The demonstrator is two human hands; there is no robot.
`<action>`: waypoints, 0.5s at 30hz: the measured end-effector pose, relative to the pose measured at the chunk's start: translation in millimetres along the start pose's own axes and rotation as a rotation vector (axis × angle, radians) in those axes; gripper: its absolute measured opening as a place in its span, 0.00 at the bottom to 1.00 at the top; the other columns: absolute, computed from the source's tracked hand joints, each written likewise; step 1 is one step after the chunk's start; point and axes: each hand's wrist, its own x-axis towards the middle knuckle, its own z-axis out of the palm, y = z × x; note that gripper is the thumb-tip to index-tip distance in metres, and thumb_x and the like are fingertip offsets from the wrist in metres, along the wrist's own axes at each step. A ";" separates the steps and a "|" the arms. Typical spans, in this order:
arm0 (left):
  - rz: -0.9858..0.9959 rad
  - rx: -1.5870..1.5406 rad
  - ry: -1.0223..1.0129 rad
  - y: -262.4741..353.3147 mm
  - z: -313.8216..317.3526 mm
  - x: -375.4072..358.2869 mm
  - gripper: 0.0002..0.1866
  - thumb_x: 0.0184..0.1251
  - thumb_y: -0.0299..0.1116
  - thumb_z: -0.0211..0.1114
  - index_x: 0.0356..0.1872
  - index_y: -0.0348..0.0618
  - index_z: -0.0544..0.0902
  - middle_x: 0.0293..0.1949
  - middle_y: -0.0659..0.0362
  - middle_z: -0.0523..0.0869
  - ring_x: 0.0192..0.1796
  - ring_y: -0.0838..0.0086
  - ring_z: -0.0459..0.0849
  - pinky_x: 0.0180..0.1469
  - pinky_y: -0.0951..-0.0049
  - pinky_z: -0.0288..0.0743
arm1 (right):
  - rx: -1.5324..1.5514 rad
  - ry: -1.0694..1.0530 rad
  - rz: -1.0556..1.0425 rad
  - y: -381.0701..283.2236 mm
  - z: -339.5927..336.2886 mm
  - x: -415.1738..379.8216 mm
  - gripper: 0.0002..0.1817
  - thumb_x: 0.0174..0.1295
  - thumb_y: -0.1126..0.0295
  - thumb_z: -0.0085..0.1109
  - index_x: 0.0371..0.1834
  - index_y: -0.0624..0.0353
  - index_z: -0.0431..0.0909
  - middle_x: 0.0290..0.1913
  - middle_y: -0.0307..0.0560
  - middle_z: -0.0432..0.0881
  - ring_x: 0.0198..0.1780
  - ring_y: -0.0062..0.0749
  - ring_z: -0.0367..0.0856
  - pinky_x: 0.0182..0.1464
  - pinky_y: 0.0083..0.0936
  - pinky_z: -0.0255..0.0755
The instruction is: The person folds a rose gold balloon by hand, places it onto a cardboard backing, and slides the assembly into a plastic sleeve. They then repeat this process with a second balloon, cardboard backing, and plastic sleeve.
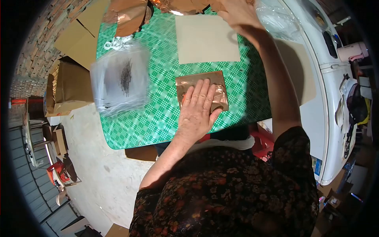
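Green plaid covers the worktop (162,83); near its front edge, the copper square (220,93) lies under the left grip (197,104), flat-palmed and grasping nothing. No long axis stands out. Right grip (239,12) is farther off, by the foil (185,6), its hold unclear.

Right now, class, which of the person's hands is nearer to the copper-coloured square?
Left. The left hand lies flat on the copper-coloured square; the right hand is well apart from it, at the far side of the green table.
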 end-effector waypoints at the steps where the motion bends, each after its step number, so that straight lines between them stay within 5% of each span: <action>1: 0.000 0.005 0.000 -0.2 0.2 0.0 0.42 0.84 0.54 0.61 0.87 0.37 0.63 0.87 0.44 0.63 0.90 0.52 0.58 0.90 0.47 0.49 | -0.021 0.175 -0.108 -3.7 12.9 -14.6 0.11 0.78 0.67 0.52 0.49 0.59 0.84 0.41 0.49 0.84 0.47 0.38 0.84 0.53 0.38 0.77; 3: -0.009 -0.010 -0.019 0.2 -2.2 0.5 0.40 0.84 0.50 0.60 0.87 0.36 0.63 0.87 0.44 0.63 0.90 0.52 0.58 0.90 0.48 0.48 | -0.095 0.208 -0.308 -0.2 33.1 -48.0 0.13 0.73 0.67 0.58 0.53 0.60 0.86 0.54 0.51 0.86 0.59 0.47 0.84 0.59 0.44 0.78; 8: -0.001 -0.045 0.016 -1.7 -4.7 1.4 0.38 0.80 0.41 0.59 0.86 0.34 0.64 0.87 0.44 0.64 0.89 0.52 0.60 0.90 0.47 0.49 | 0.173 0.053 -0.216 -106.6 12.7 -195.9 0.21 0.65 0.72 0.68 0.61 0.65 0.85 0.63 0.54 0.87 0.71 0.51 0.81 0.75 0.56 0.72; 15: -0.030 -0.206 0.098 -6.6 0.2 -0.1 0.40 0.72 0.31 0.61 0.85 0.32 0.64 0.84 0.37 0.66 0.87 0.45 0.63 0.88 0.44 0.53 | 0.136 -0.282 -0.008 -159.5 -7.3 -233.3 0.37 0.63 0.60 0.72 0.73 0.70 0.78 0.83 0.57 0.72 0.87 0.50 0.66 0.87 0.58 0.53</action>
